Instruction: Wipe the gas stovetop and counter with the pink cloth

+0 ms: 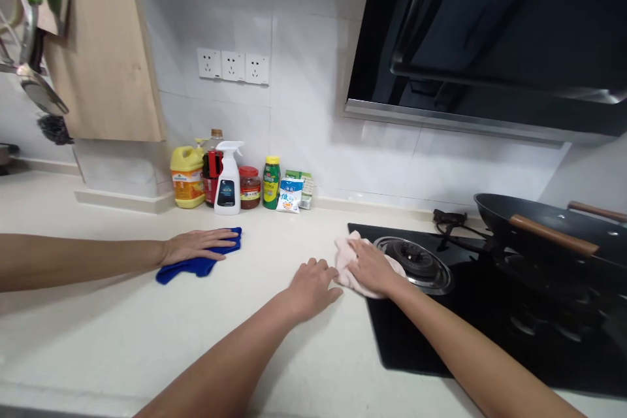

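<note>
My right hand (373, 268) presses a pale pink cloth (345, 262) down at the left edge of the black gas hob (406, 346), beside the near burner (416, 261). The cloth lies partly on the hob and partly on the white countertop (274, 353). Close to the cloth's left side, my left hand (313, 289) rests on the countertop, fingers loosely bent and thumb apart, holding nothing. Another person's hand (196, 247) reaches in from the left and lies flat on a dark blue cloth (196, 266).
Along the wall stand a yellow jug (187, 176), a white spray bottle (228, 179), a red-lidded jar (249, 188), a green bottle (271, 183) and a small packet (290, 196). A wok (509, 209) with wooden handles sits on the hob's right, beneath the range hood (480, 26).
</note>
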`<state>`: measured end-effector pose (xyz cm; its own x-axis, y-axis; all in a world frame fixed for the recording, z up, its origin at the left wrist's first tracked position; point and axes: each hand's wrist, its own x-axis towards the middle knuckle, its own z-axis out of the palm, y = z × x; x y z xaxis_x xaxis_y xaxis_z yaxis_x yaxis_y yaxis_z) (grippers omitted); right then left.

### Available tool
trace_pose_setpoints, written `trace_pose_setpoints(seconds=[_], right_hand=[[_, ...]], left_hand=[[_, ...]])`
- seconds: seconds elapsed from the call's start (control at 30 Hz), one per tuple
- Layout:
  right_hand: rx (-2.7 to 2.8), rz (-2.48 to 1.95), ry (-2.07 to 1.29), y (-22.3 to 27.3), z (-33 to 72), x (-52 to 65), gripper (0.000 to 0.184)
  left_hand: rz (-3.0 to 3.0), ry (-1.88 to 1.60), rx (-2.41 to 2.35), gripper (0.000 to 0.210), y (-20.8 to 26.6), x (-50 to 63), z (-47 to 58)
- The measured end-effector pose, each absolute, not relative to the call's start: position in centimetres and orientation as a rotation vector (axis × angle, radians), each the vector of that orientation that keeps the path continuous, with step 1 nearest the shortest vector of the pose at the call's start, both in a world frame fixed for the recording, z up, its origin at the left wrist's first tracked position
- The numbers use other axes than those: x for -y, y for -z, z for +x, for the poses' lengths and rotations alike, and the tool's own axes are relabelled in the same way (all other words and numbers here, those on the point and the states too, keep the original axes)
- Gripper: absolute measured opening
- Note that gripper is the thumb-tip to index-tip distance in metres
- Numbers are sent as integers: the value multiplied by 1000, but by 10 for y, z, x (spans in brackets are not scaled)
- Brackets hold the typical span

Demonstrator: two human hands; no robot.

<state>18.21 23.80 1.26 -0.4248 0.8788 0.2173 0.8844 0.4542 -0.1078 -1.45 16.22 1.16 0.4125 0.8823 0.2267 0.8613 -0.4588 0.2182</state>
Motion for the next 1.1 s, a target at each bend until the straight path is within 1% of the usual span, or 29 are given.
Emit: trace_pose_setpoints(seconds=[0.13,0.27,0.37,0.53,0.67,0.8,0.9,1.1], right_hand=[[2381,-1609,11,-10,174,-281,62],[2321,-1629,-2,-6,176,-285,67],[2327,-1579,-7,-4,186,-266,68],[2340,-1469,18,10,215,-212,61],[2256,-1418,58,27,254,-174,60],[2213,-1542,106,31,304,-154,59],[2165,-1682,138,26,336,-149,56],[2009,-1989,231,14,359,-168,50]], left_hand=[[2590,-412,-1615,34,-16,-162,-16],[2600,-409,-1590,33,-17,-163,-17],[2593,-423,-1565,35,-15,-164,-18],[2605,-451,-1535,33,-11,-166,-19],[2602,-433,-1535,33,-11,-165,-19],[2601,-375,-1536,36,-15,-161,-18],[2619,-332,-1545,36,-18,-158,-16],[2620,-322,-1576,37,-18,-156,-13]])
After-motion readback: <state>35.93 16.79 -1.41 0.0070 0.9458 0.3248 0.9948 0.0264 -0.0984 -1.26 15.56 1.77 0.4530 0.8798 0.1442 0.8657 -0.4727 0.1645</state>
